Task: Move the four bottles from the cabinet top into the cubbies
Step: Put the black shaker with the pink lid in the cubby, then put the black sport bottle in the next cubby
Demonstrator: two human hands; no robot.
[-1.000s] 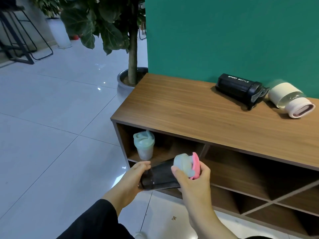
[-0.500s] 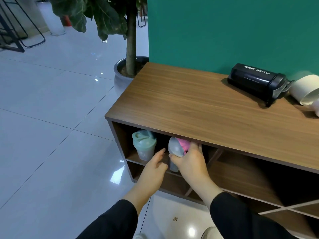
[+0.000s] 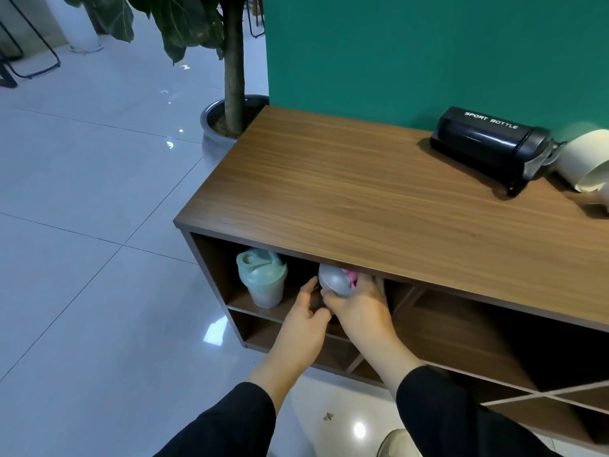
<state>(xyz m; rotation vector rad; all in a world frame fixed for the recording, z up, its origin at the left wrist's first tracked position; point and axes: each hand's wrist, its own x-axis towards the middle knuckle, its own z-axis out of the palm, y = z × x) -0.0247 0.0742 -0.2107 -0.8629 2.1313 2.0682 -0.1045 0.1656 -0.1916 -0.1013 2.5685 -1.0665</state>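
Observation:
Both hands hold a dark bottle with a grey and pink lid [image 3: 333,280] upright inside the upper left cubby of the wooden cabinet [image 3: 379,206]. My right hand [image 3: 357,303] wraps its upper part, and my left hand [image 3: 304,313] touches its lower left side; the dark body is mostly hidden. A pale green shaker bottle [image 3: 262,278] stands just to the left in the same cubby. On the cabinet top at the far right lie a black sport bottle [image 3: 487,143] and a cream bottle [image 3: 585,161], cut off by the frame edge.
A potted tree [image 3: 232,103] stands on the tiled floor at the cabinet's far left corner, against the green wall [image 3: 412,51]. Further cubbies with diagonal dividers [image 3: 540,395] open to the right. Black chair legs [image 3: 36,51] are at the far left.
The dark bottle went from lying across my hands in front of the cabinet to standing upright inside the upper left cubby. Both hands reached in with it.

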